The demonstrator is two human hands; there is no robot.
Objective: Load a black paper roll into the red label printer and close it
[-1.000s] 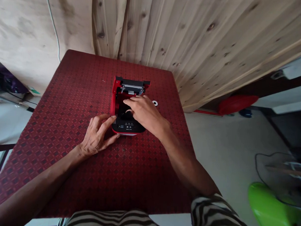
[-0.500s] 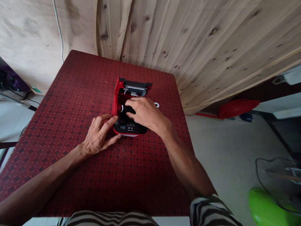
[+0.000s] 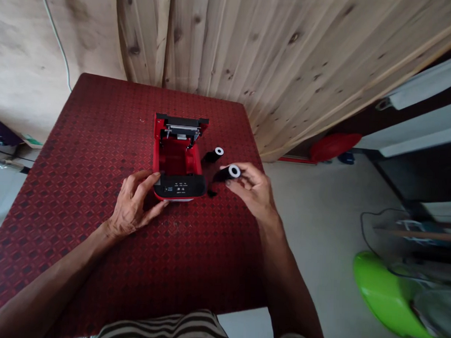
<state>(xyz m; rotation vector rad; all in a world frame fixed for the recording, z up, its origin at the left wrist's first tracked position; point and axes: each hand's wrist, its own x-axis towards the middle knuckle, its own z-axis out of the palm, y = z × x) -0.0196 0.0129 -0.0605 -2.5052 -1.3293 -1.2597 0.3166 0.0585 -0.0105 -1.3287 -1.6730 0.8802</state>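
A red and black label printer (image 3: 178, 189) stands on the table with its lid (image 3: 182, 125) raised and its red inner bay in plain sight. My left hand (image 3: 132, 203) grips the printer's front left corner, fingertips on the top edge and thumb low at the front. To the right of the printer, my right hand (image 3: 252, 192) holds a black ribbon roll (image 3: 222, 175) with a white core, pinched between thumb and fingers. A dark loose end hangs below this roll, near the printer's right side. Just behind it, a second black roll (image 3: 212, 155) lies on the table.
A red patterned cloth (image 3: 112, 120) covers the table. Behind the table rises a wooden plank wall (image 3: 229, 51), with a pale cable (image 3: 58, 40) at the left. On the floor to the right are a green plastic object (image 3: 383, 298) and a thin dark cord (image 3: 362, 228).
My right hand has lifted the black roll out of the printer's bay and carried it to the right. My left hand stays at the printer's corner. The view has shifted slightly right.
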